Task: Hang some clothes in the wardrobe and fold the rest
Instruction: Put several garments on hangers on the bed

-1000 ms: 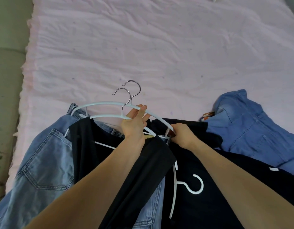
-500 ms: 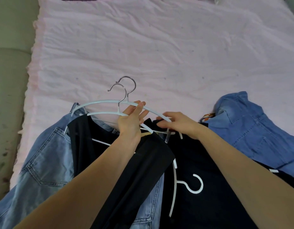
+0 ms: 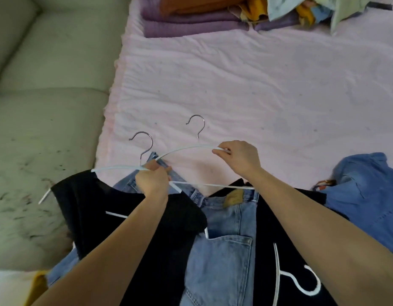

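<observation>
Two white hangers with metal hooks are held above a pink bed sheet (image 3: 257, 89). My left hand (image 3: 152, 180) grips the left hanger (image 3: 116, 168), which carries a black garment (image 3: 98, 208). My right hand (image 3: 241, 159) pinches the upper arm of the bare right hanger (image 3: 186, 149). Light blue jeans (image 3: 222, 244) lie under both hangers. A second black garment (image 3: 279, 228) lies right of the jeans, under my right forearm. A third, all-white hanger (image 3: 299, 283) rests on that cloth near the bottom edge.
A blue denim garment (image 3: 367, 188) is bunched at the right edge of the bed. Folded purple and orange cloth (image 3: 191, 18) and a loose colourful pile (image 3: 306, 7) sit at the far end. A grey-green padded couch (image 3: 47, 107) borders the bed on the left.
The two hangers, stacked together before, are now pulled apart: my left hand took one with the black garment leftward, my right hand lifted the other to the right. The view tilted up.
</observation>
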Tool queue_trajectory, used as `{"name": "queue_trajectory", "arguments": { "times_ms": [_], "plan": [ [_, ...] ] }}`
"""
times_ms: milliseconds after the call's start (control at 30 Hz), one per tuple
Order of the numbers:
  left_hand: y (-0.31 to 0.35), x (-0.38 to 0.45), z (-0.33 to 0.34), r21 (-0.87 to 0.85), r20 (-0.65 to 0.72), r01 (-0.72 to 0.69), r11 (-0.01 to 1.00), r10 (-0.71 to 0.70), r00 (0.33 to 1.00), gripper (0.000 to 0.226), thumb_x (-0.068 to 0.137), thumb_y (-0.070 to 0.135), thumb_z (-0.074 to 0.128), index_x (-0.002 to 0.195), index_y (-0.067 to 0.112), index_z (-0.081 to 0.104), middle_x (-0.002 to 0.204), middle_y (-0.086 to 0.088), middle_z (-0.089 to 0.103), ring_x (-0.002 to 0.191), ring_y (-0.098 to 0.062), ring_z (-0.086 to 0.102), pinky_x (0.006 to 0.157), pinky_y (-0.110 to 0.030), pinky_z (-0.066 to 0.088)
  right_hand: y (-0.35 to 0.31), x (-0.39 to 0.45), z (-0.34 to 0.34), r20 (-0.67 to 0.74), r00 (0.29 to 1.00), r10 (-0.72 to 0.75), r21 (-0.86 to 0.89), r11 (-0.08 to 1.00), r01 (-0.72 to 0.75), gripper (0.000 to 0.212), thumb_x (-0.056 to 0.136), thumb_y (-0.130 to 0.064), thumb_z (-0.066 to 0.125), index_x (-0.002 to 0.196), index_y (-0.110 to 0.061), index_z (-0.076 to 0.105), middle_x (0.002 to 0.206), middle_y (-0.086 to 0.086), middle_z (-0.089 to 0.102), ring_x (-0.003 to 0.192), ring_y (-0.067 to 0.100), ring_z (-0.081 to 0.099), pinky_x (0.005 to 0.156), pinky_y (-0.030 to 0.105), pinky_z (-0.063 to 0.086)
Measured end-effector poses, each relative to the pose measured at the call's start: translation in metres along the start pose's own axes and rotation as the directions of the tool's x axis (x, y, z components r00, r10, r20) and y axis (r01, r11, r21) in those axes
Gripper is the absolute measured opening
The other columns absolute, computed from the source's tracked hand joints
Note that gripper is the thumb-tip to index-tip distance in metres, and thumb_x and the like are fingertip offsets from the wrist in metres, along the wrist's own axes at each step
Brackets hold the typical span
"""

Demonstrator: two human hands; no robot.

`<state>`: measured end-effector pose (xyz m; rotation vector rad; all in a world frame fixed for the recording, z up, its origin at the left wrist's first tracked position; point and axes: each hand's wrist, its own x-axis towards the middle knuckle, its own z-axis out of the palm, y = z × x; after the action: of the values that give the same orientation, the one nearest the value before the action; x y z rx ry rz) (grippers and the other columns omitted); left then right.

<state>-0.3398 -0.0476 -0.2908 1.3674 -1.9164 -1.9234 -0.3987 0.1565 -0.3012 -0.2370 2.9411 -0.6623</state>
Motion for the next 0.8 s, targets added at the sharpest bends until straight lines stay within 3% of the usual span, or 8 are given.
{"name": "queue_trajectory", "arguments": {
  "times_ms": [167, 300, 367, 433, 533, 633, 700, 800],
  "plan": [
    [-0.014, 0.046, -0.019, 0.154, -0.114, 0.041, 0.987, -0.024, 0.993, 0.028, 0.092, -0.002, 0.052, 0.117, 0.003, 0.064, 0.096, -0.015, 0.071, 0.076, -0.024, 0.068, 0.057, -0.026, 0.051, -0.004, 0.021, 0.015, -0.116, 0.993, -0.002, -0.089, 0.996, -0.008, 0.042, 0.097, -0.048, 0.044, 0.075, -0.017, 0.061, 0.062, -0.002, 0.055, 0.066, 0.022, 0.056, 0.048, 0.028, 0.03],
    [-0.02, 0.075, -0.005, 0.166, -0.095, 0.038, 0.985, -0.022, 0.995, 0.032, 0.091, 0.0, 0.056, 0.123, 0.003, 0.059, 0.104, -0.02, 0.068, 0.08, -0.027, 0.067, 0.069, -0.032, 0.055, -0.002, 0.032, 0.029, -0.139, 0.99, -0.016, -0.163, 0.987, -0.007, 0.04, 0.098, -0.047, 0.042, 0.079, -0.018, 0.061, 0.062, 0.001, 0.058, 0.062, 0.027, 0.057, 0.052, 0.031, 0.04],
    [-0.021, 0.086, 0.003, 0.193, -0.08, 0.039, 0.98, -0.023, 0.997, 0.019, 0.091, 0.002, 0.055, 0.109, 0.006, 0.059, 0.107, -0.021, 0.067, 0.083, -0.03, 0.067, 0.072, -0.034, 0.057, 0.003, 0.032, 0.034, -0.16, 0.987, -0.005, -0.16, 0.987, -0.021, 0.04, 0.098, -0.046, 0.042, 0.076, -0.017, 0.059, 0.058, 0.002, 0.056, 0.058, 0.028, 0.055, 0.05, 0.031, 0.039],
    [-0.025, 0.1, 0.01, 0.195, -0.081, 0.047, 0.98, -0.031, 0.996, 0.016, 0.093, 0.001, 0.051, 0.085, 0.014, 0.052, 0.103, -0.014, 0.064, 0.068, -0.023, 0.06, 0.057, -0.019, 0.051, 0.01, 0.034, 0.039, -0.178, 0.984, 0.027, -0.152, 0.987, -0.055, 0.041, 0.098, -0.045, 0.043, 0.073, -0.016, 0.056, 0.055, 0.001, 0.052, 0.055, 0.027, 0.051, 0.048, 0.029, 0.033],
    [-0.028, 0.118, 0.018, 0.139, -0.043, 0.082, 0.987, -0.077, 0.996, 0.035, 0.096, 0.002, 0.044, 0.131, 0.004, 0.049, 0.109, -0.004, 0.055, 0.057, -0.004, 0.041, 0.039, -0.006, 0.038, 0.019, 0.037, 0.041, -0.183, 0.979, 0.089, -0.143, 0.983, -0.116, 0.041, 0.099, -0.045, 0.042, 0.069, -0.017, 0.049, 0.052, -0.001, 0.044, 0.054, 0.027, 0.046, 0.046, 0.028, 0.025],
    [-0.029, 0.125, 0.027, 0.185, -0.019, 0.113, 0.976, -0.112, 0.994, 0.044, 0.097, 0.006, 0.045, 0.141, 0.004, 0.041, 0.123, -0.011, 0.062, 0.078, -0.018, 0.063, 0.06, -0.014, 0.045, 0.025, 0.037, 0.048, -0.169, 0.983, 0.075, -0.173, 0.979, -0.104, 0.04, 0.099, -0.046, 0.042, 0.07, -0.019, 0.049, 0.052, -0.002, 0.043, 0.055, 0.027, 0.046, 0.048, 0.029, 0.028],
    [-0.029, 0.127, 0.029, 0.242, -0.043, 0.125, 0.962, -0.118, 0.992, 0.035, 0.096, 0.007, 0.046, 0.131, 0.002, 0.052, 0.118, -0.013, 0.065, 0.099, -0.025, 0.065, 0.071, -0.02, 0.045, 0.028, 0.037, 0.052, -0.169, 0.984, 0.059, -0.199, 0.976, -0.092, 0.041, 0.099, -0.046, 0.041, 0.073, -0.017, 0.055, 0.055, 0.0, 0.049, 0.055, 0.027, 0.05, 0.049, 0.029, 0.031],
    [-0.026, 0.13, 0.028, 0.326, -0.088, 0.128, 0.937, -0.105, 0.991, 0.019, 0.095, 0.009, 0.047, 0.089, 0.003, 0.064, 0.108, -0.015, 0.068, 0.1, -0.028, 0.065, 0.07, -0.026, 0.045, 0.031, 0.037, 0.054, -0.163, 0.985, 0.061, -0.202, 0.975, -0.093, 0.042, 0.099, -0.047, 0.04, 0.076, -0.016, 0.057, 0.056, 0.001, 0.051, 0.057, 0.028, 0.051, 0.049, 0.029, 0.03]
  ]
}}
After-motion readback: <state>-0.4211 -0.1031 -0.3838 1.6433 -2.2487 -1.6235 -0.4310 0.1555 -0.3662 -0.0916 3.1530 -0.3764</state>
